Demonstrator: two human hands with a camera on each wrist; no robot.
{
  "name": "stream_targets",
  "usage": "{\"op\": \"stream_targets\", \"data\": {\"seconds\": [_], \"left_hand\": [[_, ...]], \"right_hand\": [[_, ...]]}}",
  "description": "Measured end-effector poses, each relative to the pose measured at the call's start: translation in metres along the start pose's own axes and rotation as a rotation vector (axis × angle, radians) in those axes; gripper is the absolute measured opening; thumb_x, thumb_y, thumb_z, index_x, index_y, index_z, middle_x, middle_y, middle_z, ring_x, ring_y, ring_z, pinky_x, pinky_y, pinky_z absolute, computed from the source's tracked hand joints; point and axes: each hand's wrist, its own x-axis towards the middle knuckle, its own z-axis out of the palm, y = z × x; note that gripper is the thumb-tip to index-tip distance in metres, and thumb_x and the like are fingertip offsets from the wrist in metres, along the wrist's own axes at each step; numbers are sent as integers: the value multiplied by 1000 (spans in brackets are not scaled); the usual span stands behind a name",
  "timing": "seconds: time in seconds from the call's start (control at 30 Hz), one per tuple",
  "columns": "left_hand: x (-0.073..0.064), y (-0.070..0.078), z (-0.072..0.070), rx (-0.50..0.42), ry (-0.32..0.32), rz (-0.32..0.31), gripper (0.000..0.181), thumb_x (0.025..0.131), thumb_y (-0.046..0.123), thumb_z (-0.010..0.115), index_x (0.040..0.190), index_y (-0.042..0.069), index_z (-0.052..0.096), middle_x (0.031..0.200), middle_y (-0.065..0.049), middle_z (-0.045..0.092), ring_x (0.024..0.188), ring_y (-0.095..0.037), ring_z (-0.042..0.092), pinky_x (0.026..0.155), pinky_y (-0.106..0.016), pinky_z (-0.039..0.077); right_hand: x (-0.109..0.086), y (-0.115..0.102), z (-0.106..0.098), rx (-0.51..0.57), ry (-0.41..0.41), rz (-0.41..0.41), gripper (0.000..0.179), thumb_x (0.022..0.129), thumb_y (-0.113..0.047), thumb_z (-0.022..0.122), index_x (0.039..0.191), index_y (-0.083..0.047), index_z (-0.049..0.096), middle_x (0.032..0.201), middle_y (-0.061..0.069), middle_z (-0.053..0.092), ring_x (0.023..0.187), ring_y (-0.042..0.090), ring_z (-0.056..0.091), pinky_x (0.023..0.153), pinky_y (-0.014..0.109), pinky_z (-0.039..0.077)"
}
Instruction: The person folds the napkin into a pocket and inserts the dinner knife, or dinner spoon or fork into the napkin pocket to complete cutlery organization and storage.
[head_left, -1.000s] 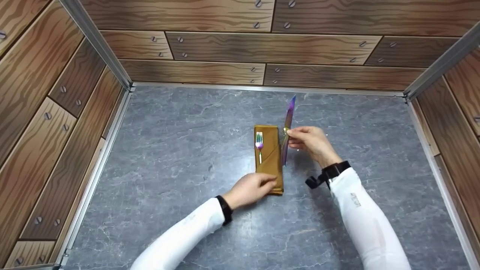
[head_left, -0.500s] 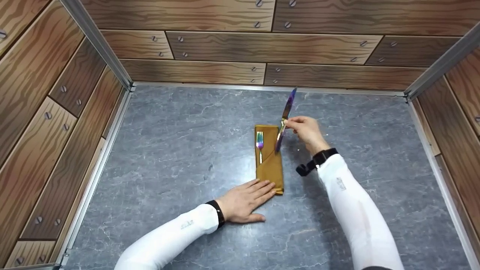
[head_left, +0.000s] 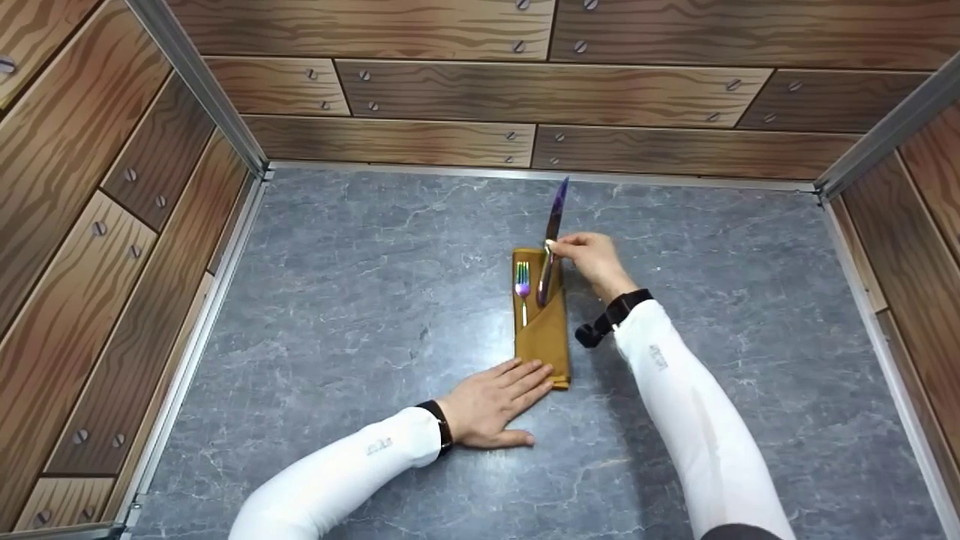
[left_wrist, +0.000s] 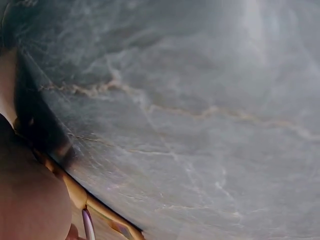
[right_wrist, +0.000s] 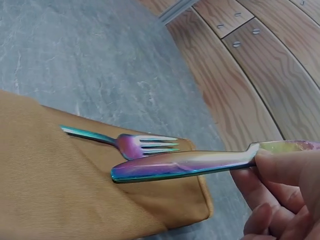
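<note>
A mustard-brown folded napkin (head_left: 541, 345) lies on the grey surface, its slanted fold forming a pocket. The iridescent fork (head_left: 523, 289) sits in that pocket along the left side, tines out and the lower handle hidden under the cloth. My right hand (head_left: 592, 259) pinches an iridescent knife (right_wrist: 185, 165) near where handle meets blade. The knife's handle end hangs over the napkin beside the fork, its blade pointing to the back wall. My left hand (head_left: 495, 405) lies flat, fingertips on the napkin's near end. In the left wrist view only a blurred bit of napkin (left_wrist: 107, 212) shows.
The grey marbled surface (head_left: 360, 300) surrounds the napkin. Wood-patterned panels (head_left: 450, 90) stand at the back and both sides, with metal rails (head_left: 420, 171) along their base.
My right hand has carried the knife leftward, from beside the napkin to above it. My left hand has gone from bent fingers at the napkin's near end to lying flat on it.
</note>
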Motion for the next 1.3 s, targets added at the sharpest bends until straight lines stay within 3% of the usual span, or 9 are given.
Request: {"op": "stream_targets", "data": {"seconds": [0.23,0.53,0.83,1.07,1.3], "left_hand": [[2,0,2,1,-13,3,90,102,72,20,164,8,11,171,-12,7,157,-26,6,126,-40,7],[2,-1,3,-16,-12,4,90,102,71,20,165,8,10,171,-12,4,157,-26,3,126,-40,6],[1,-1,4,-25,-14,3,90,102,72,22,165,8,10,171,-12,4,157,-26,3,126,-40,6],[2,-1,2,-14,-36,6,90,102,72,21,165,8,9,171,-13,3,157,-26,3,126,-41,6],[2,-1,3,-5,-28,6,90,102,71,19,165,8,8,171,-13,2,157,-26,3,126,-41,7]], "right_hand": [[1,11,3,-55,-40,7,33,93,-23,76,111,5,73,109,11,69,103,22,56,90,30,44],[-6,22,5,-15,-113,42,20,90,-14,75,100,3,73,87,-1,65,85,19,57,76,31,49],[-18,31,7,-100,-225,58,7,87,-13,72,87,-6,72,71,-5,60,60,9,47,52,23,37],[-24,36,8,-174,-277,110,13,92,-14,69,92,-1,70,67,0,68,47,5,44,40,20,32],[-24,40,9,-84,-286,162,16,93,-14,69,96,1,71,68,-1,68,48,4,45,41,19,33]]}}
